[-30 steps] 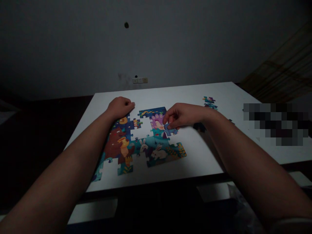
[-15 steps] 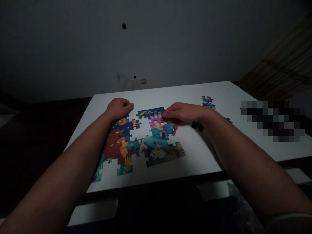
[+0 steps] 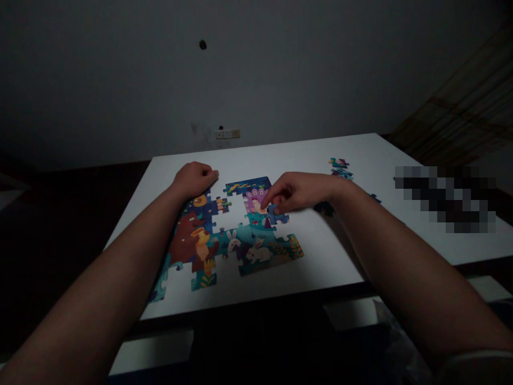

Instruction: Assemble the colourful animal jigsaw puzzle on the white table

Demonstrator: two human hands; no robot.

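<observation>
A partly joined jigsaw puzzle (image 3: 260, 251) lies on the white table, showing a brown bear, rabbits and a pink peacock, with gaps in its middle and edges. My right hand (image 3: 296, 191) is over its right part. The index fingertip touches the peacock area, and the thumb rests at a blue puzzle piece (image 3: 280, 218) on the right side; finger and thumb are apart, the other fingers curled. Beyond the puzzle's upper left edge, my left hand (image 3: 194, 179) rests on the table as a loose fist, with nothing seen in it.
Several loose pieces (image 3: 340, 168) lie on the white table (image 3: 401, 214) to the right, some partly hidden behind my right arm. A pixelated dark patch (image 3: 444, 200) covers the table's right side. The wall with sockets (image 3: 227, 134) stands behind.
My right hand has shifted slightly toward me and left. Its index finger has moved from the puzzle's right edge onto the peacock, and the thumb onto the blue piece. My left hand stays put.
</observation>
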